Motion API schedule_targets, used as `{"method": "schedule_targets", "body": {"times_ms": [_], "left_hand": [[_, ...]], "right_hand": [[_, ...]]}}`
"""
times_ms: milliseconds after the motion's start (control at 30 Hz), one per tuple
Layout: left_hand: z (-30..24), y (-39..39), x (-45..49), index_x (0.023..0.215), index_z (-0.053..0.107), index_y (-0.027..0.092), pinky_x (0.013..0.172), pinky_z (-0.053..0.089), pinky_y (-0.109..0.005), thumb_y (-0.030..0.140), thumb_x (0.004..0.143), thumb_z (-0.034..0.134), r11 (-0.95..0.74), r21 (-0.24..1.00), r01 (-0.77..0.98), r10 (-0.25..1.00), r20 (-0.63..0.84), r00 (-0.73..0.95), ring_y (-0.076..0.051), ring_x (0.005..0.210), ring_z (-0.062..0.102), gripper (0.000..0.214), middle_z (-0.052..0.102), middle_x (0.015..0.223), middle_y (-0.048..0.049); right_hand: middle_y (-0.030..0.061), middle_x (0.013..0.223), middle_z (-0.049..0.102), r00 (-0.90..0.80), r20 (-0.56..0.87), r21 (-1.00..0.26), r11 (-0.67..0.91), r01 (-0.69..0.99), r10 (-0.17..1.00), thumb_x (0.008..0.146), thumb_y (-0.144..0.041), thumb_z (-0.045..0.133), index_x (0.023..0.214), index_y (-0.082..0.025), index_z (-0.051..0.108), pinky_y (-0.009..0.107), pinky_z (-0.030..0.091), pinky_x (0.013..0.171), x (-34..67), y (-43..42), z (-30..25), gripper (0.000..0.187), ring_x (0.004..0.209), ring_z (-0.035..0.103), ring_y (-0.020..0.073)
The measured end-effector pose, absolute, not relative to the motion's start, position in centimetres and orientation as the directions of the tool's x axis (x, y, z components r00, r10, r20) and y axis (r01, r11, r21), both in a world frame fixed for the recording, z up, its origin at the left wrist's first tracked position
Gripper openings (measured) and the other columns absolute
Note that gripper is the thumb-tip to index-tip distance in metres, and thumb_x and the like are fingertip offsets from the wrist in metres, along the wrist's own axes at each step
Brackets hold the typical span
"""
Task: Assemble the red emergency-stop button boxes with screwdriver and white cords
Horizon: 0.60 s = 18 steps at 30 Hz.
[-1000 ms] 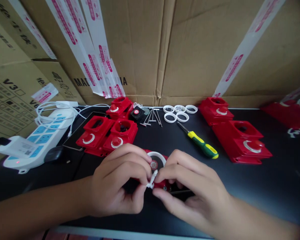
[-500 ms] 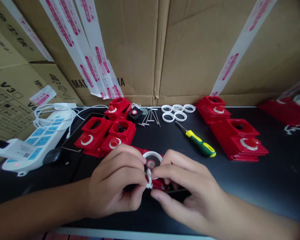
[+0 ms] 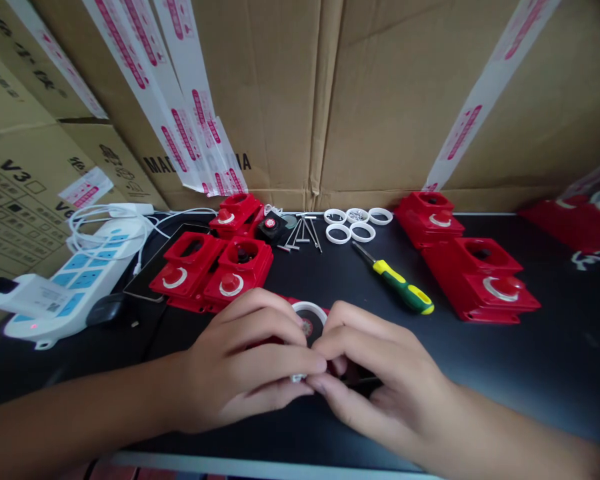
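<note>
My left hand (image 3: 240, 363) and my right hand (image 3: 375, 373) meet fingertip to fingertip over a red plastic housing (image 3: 305, 320) with a white ring on top, lying on the black table (image 3: 530, 373). Both hands have their fingers closed and pinch a small white piece (image 3: 297, 378) between them; only a sliver of it shows under the left fingers. The hands cover most of the housing.
Red housings stand in groups at the left (image 3: 215, 270) and right (image 3: 473, 270). White rings (image 3: 357, 223), metal pins (image 3: 303, 233) and a yellow-green screwdriver (image 3: 397, 287) lie behind the hands. A white power strip (image 3: 75, 280) sits far left. Cardboard boxes (image 3: 380, 100) wall the back.
The white piece stood up between the fingertips; now it is pressed low and almost hidden. The left fingers have stretched rightward over it and the hands have closed together.
</note>
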<state>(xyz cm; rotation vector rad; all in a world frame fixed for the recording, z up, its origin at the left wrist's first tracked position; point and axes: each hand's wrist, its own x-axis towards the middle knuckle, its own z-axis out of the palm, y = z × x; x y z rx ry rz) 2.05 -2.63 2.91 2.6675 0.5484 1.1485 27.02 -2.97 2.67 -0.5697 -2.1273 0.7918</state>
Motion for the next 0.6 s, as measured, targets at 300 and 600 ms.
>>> {"method": "schedule_targets", "body": {"times_ms": [300, 600], "left_hand": [[2.64, -2.71, 2.33, 0.121, 0.068, 0.020, 0.094, 0.070, -0.036, 0.016, 0.095, 0.088, -0.849, 0.467, 0.246, 0.520, 0.661, 0.540, -0.022, 0.098, 0.078, 0.033, 0.082, 0.099, -0.0056], [2.69, -3.38, 2.49, 0.118, 0.068, 0.018, 0.096, 0.068, -0.028, -0.001, 0.088, 0.074, -0.833, 0.478, 0.279, 0.548, 0.645, 0.532, -0.019, 0.103, 0.076, 0.035, 0.080, 0.094, -0.0039]], "right_hand": [[0.0006, 0.090, 0.063, -0.597, 0.467, -0.746, 0.653, 0.129, 0.652, 0.106, -0.016, 0.072, 0.103, -0.018, 0.073, 0.022, 0.050, 0.067, 27.06, -2.81, 2.49, 0.004, 0.076, 0.060, 0.0099], [0.0024, 0.091, 0.068, -0.622, 0.488, -0.666, 0.722, 0.188, 0.613, 0.109, -0.017, 0.070, 0.108, -0.018, 0.075, 0.027, 0.052, 0.074, 27.08, -2.81, 2.92, 0.005, 0.080, 0.062, 0.0135]]}}
